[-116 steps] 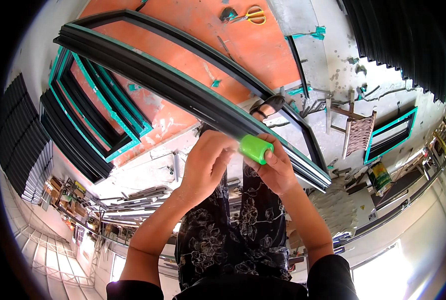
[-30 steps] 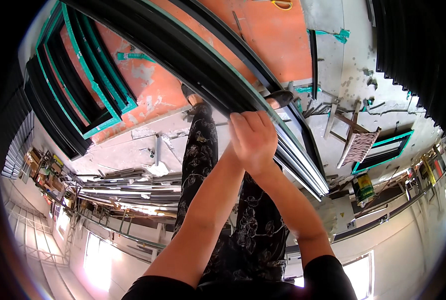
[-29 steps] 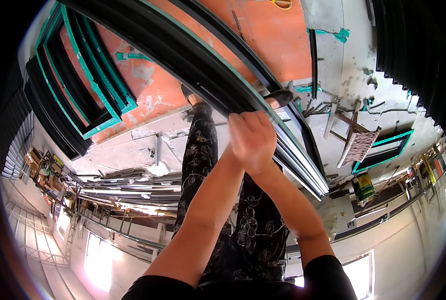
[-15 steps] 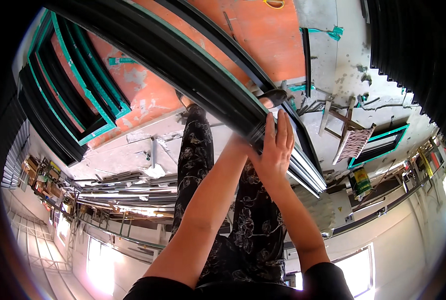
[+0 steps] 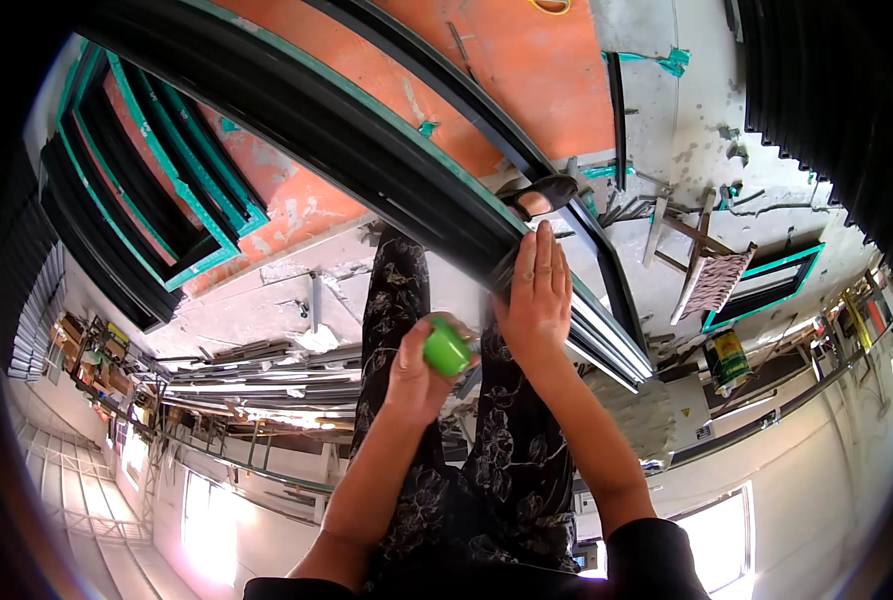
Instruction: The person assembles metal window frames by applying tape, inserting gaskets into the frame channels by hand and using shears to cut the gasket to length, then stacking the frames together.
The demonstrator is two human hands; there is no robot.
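Observation:
A long black frame profile [image 5: 366, 165] with a green strip along one edge slants across in front of me. My right hand [image 5: 536, 290] lies against its near end, fingers straight and close together, gripping nothing. Lower and to the left, my left hand [image 5: 418, 375] is wrapped round a bright green rounded cylinder [image 5: 447, 347], held above my legs and apart from the profile. What the cylinder is cannot be made out. Silvery edges [image 5: 606, 345] show past the profile's end, beside my right wrist.
More black profiles [image 5: 496, 125] run behind this one over an orange board [image 5: 546, 70]. Green-edged frames [image 5: 201, 265] are stacked at left. Long metal strips [image 5: 256, 385] lie on the floor behind my legs. A woven-seat stool [image 5: 708, 285] and a tin [image 5: 728, 360] stand at right.
My left hand has drawn back from the profile's end, down and left, and the green cylinder now shows in it. My right hand stays at the end, its fingers straighter.

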